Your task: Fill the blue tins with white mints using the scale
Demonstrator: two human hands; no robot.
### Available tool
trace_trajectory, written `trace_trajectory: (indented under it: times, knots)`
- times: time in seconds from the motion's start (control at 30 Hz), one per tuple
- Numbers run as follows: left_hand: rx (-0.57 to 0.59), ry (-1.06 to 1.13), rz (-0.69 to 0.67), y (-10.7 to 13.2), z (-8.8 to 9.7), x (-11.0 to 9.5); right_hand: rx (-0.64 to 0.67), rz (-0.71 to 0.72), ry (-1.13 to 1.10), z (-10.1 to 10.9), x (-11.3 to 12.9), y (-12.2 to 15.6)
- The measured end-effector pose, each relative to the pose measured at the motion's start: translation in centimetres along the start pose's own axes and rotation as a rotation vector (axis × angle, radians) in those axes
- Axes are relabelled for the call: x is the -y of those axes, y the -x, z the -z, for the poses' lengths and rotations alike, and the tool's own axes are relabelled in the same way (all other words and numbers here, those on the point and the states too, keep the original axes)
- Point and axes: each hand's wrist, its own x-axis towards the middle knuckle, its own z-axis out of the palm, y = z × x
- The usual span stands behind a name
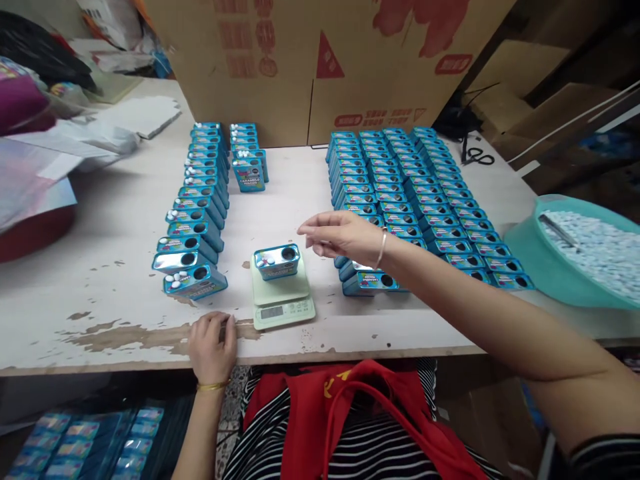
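Observation:
My right hand hovers to the right of a blue tin, its fingers drawn together toward the fingertips. Whether something small is between them I cannot make out. The tin stands on a pale green kitchen scale, with a few white candies on its silvery top beside a dark round hole. My left hand rests on the table's front edge, fingers loosely bent and apart, holding nothing. Just beyond it, another blue tin carries white candies on top, at the near end of a row.
Rows of blue tins fill the right side; a shorter row stands at back left. A teal basin of pale candies sits at far right. Scissors lie behind it. A large cardboard box walls off the back.

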Motion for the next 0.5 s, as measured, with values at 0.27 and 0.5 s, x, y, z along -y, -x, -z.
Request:
trace_trajectory:
  times: [0.27, 0.5]
  knots:
    - [0.025, 0.003, 0.019, 0.2, -0.2, 0.1, 0.023, -0.113, -0.124, 2.8, -3.1, 3.0]
    - [0.014, -0.025, -0.018, -0.2, 0.0, -0.1, 0.010, 0.087, 0.278, -0.3, -1.3, 1.1]
